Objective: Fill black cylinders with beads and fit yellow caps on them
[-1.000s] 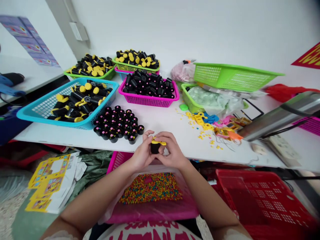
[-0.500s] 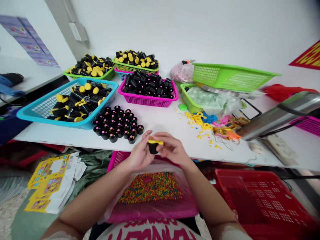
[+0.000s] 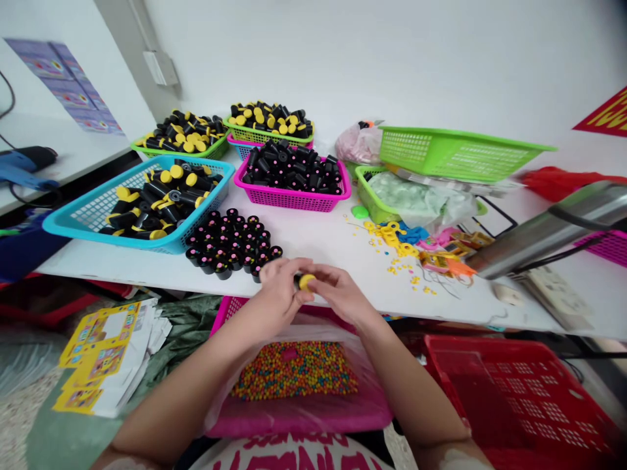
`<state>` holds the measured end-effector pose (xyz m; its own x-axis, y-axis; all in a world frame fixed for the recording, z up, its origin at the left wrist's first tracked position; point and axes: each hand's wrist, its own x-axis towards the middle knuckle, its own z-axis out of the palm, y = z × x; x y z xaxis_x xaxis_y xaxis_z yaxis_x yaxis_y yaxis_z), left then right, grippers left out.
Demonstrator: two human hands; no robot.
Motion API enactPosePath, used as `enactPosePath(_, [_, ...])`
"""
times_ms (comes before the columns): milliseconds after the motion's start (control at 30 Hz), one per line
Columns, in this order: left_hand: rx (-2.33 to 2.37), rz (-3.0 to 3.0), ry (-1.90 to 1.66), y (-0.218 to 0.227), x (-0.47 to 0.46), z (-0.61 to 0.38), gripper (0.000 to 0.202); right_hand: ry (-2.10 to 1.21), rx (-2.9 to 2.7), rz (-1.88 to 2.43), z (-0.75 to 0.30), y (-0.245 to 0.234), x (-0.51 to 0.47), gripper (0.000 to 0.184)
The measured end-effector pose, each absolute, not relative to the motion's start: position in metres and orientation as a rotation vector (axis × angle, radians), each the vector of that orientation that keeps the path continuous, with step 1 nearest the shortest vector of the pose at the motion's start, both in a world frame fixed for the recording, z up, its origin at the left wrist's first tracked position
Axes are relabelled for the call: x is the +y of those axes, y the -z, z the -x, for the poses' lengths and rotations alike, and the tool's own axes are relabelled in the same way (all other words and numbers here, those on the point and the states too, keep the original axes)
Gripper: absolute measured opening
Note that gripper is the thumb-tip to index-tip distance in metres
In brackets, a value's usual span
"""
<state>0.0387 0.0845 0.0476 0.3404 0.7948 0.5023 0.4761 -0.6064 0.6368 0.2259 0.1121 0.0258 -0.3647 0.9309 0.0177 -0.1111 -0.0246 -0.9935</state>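
My left hand [image 3: 280,285] is closed round a small black tube with a yellow cap [image 3: 304,281], held at the near edge of the white table [image 3: 318,241]. My right hand [image 3: 337,292] touches the cap end with curled fingers. Just beyond the hands stands a cluster of upright black tubes with pink-dotted tops [image 3: 231,243]. Below my hands a pink basket lined with plastic [image 3: 298,411] holds many small coloured beads [image 3: 296,370].
A blue basket [image 3: 73,222], two green baskets [image 3: 161,151] and a pink basket [image 3: 292,196] hold black tubes, some yellow-capped. Loose yellow parts [image 3: 392,235] lie to the right, beside a green basket with a plastic bag [image 3: 416,196]. A red crate [image 3: 514,405] sits at lower right.
The tube has turned from upright to lying sideways in my left hand, which now wraps over it. Both hands moved slightly down and left.
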Motion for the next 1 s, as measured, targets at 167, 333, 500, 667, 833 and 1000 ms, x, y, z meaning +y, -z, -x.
enactPosePath(167, [2.099,-2.083,-0.954,-0.076,0.07,-0.014,0.037,-0.723,-1.603,1.481,-0.251,-0.021,0.135,0.029])
enactPosePath(333, [2.361,-1.848,-0.336,-0.066,0.072,-0.008,0.054,-0.463,-1.724,1.563,-0.256,-0.014,0.145,0.034])
enactPosePath(500, [2.369,-1.951,-0.229,-0.052,0.087,-0.011,0.053,-0.367,-1.706,1.621,-0.271,-0.02,0.154,0.045])
enactPosePath(667, [2.337,-2.018,-0.286,-0.049,0.09,-0.008,0.043,-0.007,-1.697,1.892,-0.333,-0.043,0.192,0.036])
enactPosePath(833, [2.31,-2.102,-0.415,-0.045,0.09,-0.01,0.043,-0.065,-1.709,1.994,-0.378,-0.046,0.233,0.021])
enactPosePath(1000, [2.286,-2.102,-0.357,-0.047,0.087,-0.012,0.037,-0.12,-1.701,1.979,-0.386,-0.04,0.239,0.01])
